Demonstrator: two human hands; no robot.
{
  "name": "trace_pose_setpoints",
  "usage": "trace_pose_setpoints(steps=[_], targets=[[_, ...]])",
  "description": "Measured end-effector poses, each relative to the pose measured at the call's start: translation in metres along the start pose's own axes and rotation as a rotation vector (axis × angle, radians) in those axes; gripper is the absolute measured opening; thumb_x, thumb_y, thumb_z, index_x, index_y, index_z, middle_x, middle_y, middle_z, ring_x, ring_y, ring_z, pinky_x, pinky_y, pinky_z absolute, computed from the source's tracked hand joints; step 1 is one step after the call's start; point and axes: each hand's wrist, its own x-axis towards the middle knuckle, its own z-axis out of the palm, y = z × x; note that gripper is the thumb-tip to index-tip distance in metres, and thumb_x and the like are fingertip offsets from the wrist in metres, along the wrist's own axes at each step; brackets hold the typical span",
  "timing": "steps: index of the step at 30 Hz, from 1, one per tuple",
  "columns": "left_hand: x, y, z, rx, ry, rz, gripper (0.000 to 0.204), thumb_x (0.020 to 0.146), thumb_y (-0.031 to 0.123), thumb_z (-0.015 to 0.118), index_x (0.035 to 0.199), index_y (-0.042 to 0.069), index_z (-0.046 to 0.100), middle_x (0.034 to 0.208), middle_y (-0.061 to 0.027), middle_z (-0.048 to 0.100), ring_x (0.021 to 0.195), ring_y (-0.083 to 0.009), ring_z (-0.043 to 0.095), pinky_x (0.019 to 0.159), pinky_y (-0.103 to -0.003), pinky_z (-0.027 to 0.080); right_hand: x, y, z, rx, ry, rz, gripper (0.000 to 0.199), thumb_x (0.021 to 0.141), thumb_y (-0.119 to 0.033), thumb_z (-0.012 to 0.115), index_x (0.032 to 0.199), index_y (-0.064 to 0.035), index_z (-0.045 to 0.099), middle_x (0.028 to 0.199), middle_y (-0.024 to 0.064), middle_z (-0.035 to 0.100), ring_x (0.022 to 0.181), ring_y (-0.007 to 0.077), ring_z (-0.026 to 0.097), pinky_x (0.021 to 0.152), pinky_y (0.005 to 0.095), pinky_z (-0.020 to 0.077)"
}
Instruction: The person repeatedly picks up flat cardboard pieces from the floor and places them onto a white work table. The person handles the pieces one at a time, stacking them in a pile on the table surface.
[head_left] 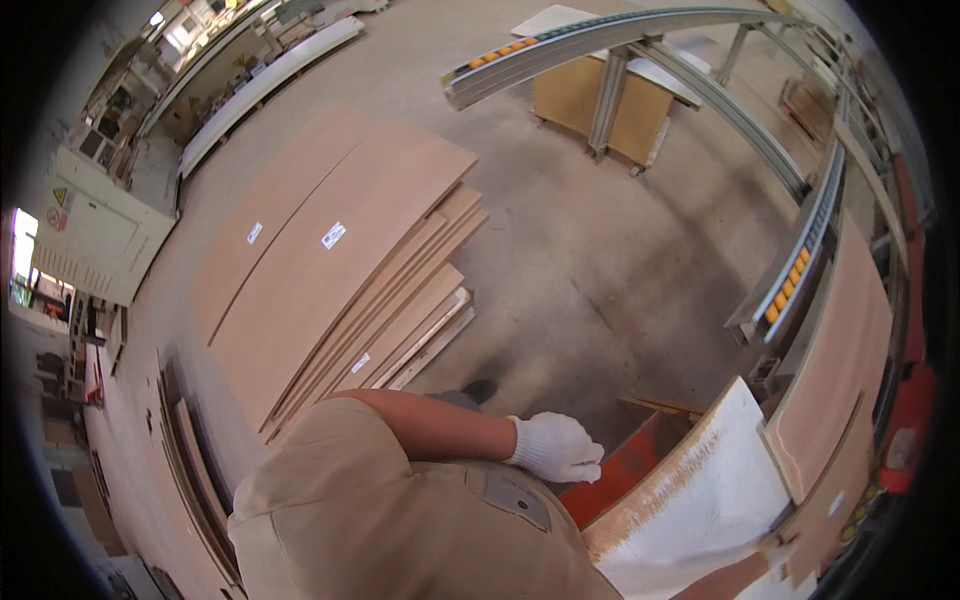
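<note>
And the right hand point(776, 548) is nearest the labelled brown panel point(822, 505), long axis slanting up at lower right, the left hand point(557, 447) half-curled lower centre, both grips too obscured to call.

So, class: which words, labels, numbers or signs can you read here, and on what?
None legible.
White labels on the brown panel stack: too small to read.
White label on the brown panel near the right hand: too small.
Yellow triangular sign and round red sign on the pale cabinet: wording unreadable.
Grey patch on the beige clothing: markings unreadable.
</note>
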Motion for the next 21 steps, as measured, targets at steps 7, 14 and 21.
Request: trace_pose_setpoints(steps=[7, 14, 21], targets=[[-0.014, -0.034, -0.038, 0.004, -0.129, -0.007, 0.041, 0.105, 0.045, 0.056, 0.105, 0.010, 0.076, 0.105, -0.0171, 0.076, 0.097, -0.0396, 0.073, 0.079, -0.049, 0.058, -0.207, -0.045, 0.102, 0.756, 0.334, -0.219, 0.036, 0.103, -0.028, 0.055, 0.132, -0.0065, 0.057, 0.126, 0.0088, 0.060, 0.113, 0.0265, 0.060, 0.096, 0.0428, 0.0519], [-0.070, -0.091, -0.055, -0.082, -0.100, -0.007, 0.027, 0.103, 0.022, 0.063, 0.103, -0.002, 0.074, 0.084, -0.0205, 0.072, 0.074, -0.0302, 0.070, 0.074, -0.039, 0.055, -0.349, -0.081, 0.175, 1.370, 0.646, -0.299, 0.017, 0.092, -0.001, 0.061, 0.108, -0.0061, 0.059, 0.117, 0.0096, 0.061, 0.110, 0.0234, 0.063, 0.094, 0.0422, 0.0576], [-0.052, -0.065, -0.067, 0.015, -0.208, 0.251, 0.026, 0.103, 0.020, 0.061, 0.103, -0.003, 0.072, 0.084, -0.0200, 0.072, 0.073, -0.0297, 0.070, 0.073, -0.039, 0.055, -0.482, -0.033, 0.123, 1.343, 0.910, -0.565, 0.028, 0.094, 0.001, 0.060, 0.121, -0.0010, 0.056, 0.124, 0.0119, 0.062, 0.114, 0.0296, 0.066, 0.096, 0.0483, 0.0609]])
